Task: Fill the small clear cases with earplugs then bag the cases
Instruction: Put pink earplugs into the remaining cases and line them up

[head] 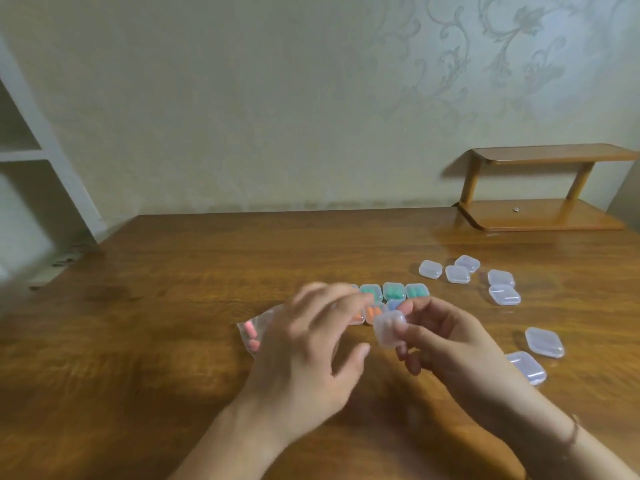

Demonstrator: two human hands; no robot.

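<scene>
Right hand: the right hand (446, 341) is raised over the middle of the brown wooden table (173, 306), its thumb and curled fingers pinching a small clear square plastic case (389, 329); whether that case holds anything cannot be told.
Left hand: the left hand (308, 344) hovers just left of the held case, blurred, fingers loosely spread and gripping nothing.
Filled cases: behind the hands, a row of clear cases with green earplugs (394, 291) stands side by side; in front of that row sits a clear case with orange earplugs (372, 311) and one with blue earplugs (394, 304), both partly hidden by the hands.
Bag: a small clear plastic bag of pink earplugs (251, 336) lies flat on the table, just left of the left hand and partly under it.
Empty cases, far right: a loose group of five shut clear cases (457, 273) lies toward the table's right back corner.
Empty cases, near right: two more clear cases (544, 342) lie near the right edge, beside the right forearm.
Back corner: a two-tier brown wooden shelf (540, 188) stands on the right back corner against the patterned wall.
</scene>
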